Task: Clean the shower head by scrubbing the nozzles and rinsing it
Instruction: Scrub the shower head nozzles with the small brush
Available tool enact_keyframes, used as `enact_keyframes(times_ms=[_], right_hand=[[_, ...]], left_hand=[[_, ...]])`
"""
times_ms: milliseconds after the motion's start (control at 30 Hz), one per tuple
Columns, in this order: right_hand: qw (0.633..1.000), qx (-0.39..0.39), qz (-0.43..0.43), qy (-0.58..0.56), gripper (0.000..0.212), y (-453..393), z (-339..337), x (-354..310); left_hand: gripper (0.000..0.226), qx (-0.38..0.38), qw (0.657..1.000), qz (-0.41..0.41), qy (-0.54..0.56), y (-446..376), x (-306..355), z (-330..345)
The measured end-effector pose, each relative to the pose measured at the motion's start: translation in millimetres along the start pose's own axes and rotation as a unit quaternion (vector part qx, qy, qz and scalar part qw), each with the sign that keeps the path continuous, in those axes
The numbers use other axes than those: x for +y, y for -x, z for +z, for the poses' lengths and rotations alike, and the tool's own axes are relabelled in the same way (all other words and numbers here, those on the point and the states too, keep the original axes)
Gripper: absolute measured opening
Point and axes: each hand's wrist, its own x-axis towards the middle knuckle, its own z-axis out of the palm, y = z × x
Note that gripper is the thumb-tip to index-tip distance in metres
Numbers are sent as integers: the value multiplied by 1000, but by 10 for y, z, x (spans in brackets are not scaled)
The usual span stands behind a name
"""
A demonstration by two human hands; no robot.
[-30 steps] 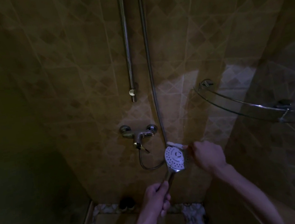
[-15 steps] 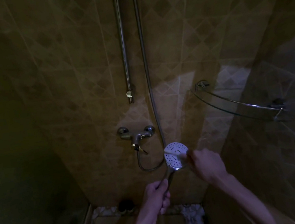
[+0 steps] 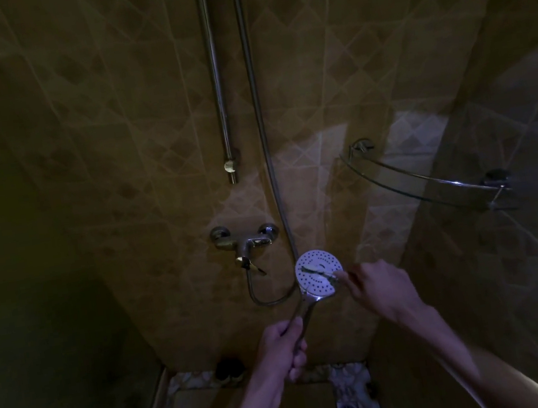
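A curved glass corner shelf [image 3: 430, 177] is fixed to the tiled wall at the right; nothing can be made out on it, though the light is dim. The shower head [image 3: 319, 274] is held in front of the wall, below and to the right of the mixer tap [image 3: 248, 241], with its round white face turned toward the camera. Dark nozzle holes are seen in arcs across the face, and a chrome rim and handle run down from it. The handle is gripped firmly by the left hand [image 3: 282, 349]. A slim brush, probably a toothbrush [image 3: 320, 270], is pinched in the right hand [image 3: 381, 286] and laid across the face, touching the nozzles. The metal hose [image 3: 257, 108] is seen hanging down the wall beside the riser rail [image 3: 215, 73].
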Motion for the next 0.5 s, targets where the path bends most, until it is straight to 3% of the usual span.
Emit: enact_keyframes(times_ms=[200, 400, 500], right_hand=[[993, -6, 49, -103, 47, -170, 157, 172], [999, -25, -45, -4, 49, 246, 152, -133], [997, -46, 25, -54, 52, 16, 100, 31]], left_hand=[[26, -8, 999, -5, -32, 41, -55, 47], [26, 0, 1000, -6, -28, 56, -50, -1], [25, -7, 999, -2, -34, 72, -54, -18]])
